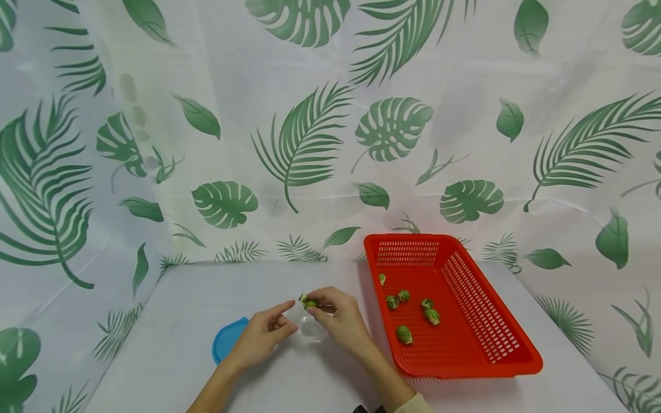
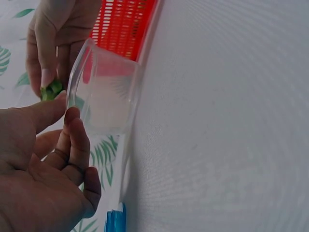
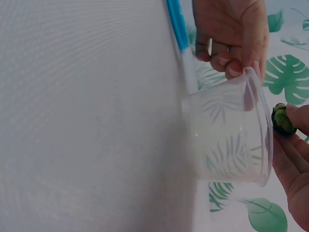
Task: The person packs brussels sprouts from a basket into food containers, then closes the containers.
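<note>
Two hands at work over grey table (image 1: 170, 321), leaf-print curtain (image 1: 310, 143) behind. Going L to R in head view:

Blue lid (image 1: 227, 338) flat on table, far L, just beside L hand (image 1: 260, 338). L hand fingers loosely curled, index stretched fwd; fingertips (image 2: 72, 118) touching rim of clear plastic cup (image 1: 310, 330). In L wrist view, thumb outside, one fingertip on the rim edge, so looks like a light pinch on the cup wall. Ring on one finger seen in R wrist view.

Clear cup standing on table btwn the two hands, mouth up, nothing seen inside. Rim and wall plain in both wrist views (image 3: 231, 135).

R hand (image 1: 341, 318) just R of cup, fingers bent, pinching small green sprout (image 1: 308, 302) btwn thumb and fingertips. Sprout held right above/at cup rim, not yet inside. Same seen in R wrist view: sprout (image 3: 282, 120) just beside rim, gripped at fingertips. In L wrist view only a bit of green (image 2: 50, 91) under R fingers.

Red perforated basket (image 1: 496, 321) on table, R of R hand, near it, not touching. Approx six more green sprouts (image 1: 404, 334) scattered on basket floor, mostly toward its L half. Pale sleeve cuff (image 1: 413, 404) at bottom edge, R arm.
</note>
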A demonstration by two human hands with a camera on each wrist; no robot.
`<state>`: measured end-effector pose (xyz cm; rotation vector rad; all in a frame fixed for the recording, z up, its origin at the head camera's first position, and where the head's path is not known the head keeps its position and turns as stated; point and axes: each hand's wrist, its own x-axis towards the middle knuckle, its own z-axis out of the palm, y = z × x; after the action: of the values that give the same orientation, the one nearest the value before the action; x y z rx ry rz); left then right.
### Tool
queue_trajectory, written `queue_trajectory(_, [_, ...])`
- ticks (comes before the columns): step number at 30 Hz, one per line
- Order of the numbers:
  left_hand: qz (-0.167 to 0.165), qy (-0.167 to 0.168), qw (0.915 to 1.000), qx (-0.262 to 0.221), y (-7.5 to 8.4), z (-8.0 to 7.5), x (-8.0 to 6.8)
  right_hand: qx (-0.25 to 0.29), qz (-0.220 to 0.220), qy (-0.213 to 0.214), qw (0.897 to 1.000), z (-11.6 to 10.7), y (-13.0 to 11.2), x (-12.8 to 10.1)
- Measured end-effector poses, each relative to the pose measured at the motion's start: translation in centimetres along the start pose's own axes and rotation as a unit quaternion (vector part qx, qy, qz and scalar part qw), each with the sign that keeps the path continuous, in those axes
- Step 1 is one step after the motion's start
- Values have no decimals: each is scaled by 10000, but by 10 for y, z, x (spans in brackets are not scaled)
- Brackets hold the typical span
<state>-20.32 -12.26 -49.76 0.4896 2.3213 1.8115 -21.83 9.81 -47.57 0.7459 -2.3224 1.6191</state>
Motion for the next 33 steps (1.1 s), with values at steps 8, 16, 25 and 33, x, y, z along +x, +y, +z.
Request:
queue_trajectory(8, [-2, -61, 10000, 13, -1, 0, 0, -357, -22, -66, 9993, 6, 4, -1])
queue_trajectory(16, [83, -37, 9999, 117, -1, -1, 0, -792, -292, -130, 9963, 9, 6, -3])
queue_trajectory(25, [91, -52, 9999, 133, 0, -2, 0, -1943, -653, -75, 9787, 12, 7, -2])
queue_trajectory(33, [30, -29, 10000, 55, 0, -1, 1, -2285, -699, 76, 9710, 11, 10, -2])
